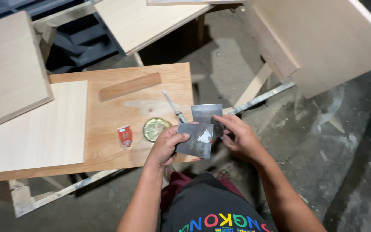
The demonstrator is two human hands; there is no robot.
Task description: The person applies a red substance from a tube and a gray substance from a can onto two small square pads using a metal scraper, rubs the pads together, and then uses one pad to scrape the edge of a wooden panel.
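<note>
The left hand [167, 146] pinches a metal scraper [195, 140] carrying a white dab of filler [205, 137]. The right hand [237, 136] grips a second scraper [207, 114] just behind it. Recommended: keep both blades flat, edge to edge, above the board [121, 116], and transfer the filler evenly.

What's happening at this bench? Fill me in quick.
A person stands over a plywood board holding two flat metal plates. The left hand grips the lower plate, which has a dab of white putty on it. The right hand holds the upper plate just behind it. A round open tin, a small red tube and a wood strip lie on the board.
</note>
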